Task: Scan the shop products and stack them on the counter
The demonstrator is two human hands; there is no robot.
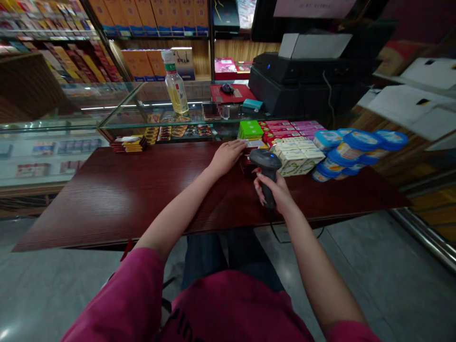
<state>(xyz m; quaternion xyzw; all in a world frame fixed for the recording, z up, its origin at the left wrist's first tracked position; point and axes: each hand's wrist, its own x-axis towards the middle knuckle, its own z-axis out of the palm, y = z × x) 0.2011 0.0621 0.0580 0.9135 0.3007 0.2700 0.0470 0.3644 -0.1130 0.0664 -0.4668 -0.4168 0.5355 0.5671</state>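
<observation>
My right hand (273, 189) is wrapped round the handle of a dark barcode scanner (266, 164), whose head points at the goods on the dark red table (117, 190). A cord hangs from the scanner below the table edge. My left hand (228, 156) lies on a dark red box (246, 166) just left of the scanner head, fingers curled over its top. Behind that box sit a green box (250, 129), pink boxes (285, 129) and white patterned boxes (297, 159).
Blue-lidded tubs (351, 151) are piled at the table's right end. A stack of flat packs (128, 143) lies at the back left. Behind stands a glass counter (117, 116) with a bottle (176, 85), a mouse and a black printer (302, 80). Shelves of boxes line the back wall.
</observation>
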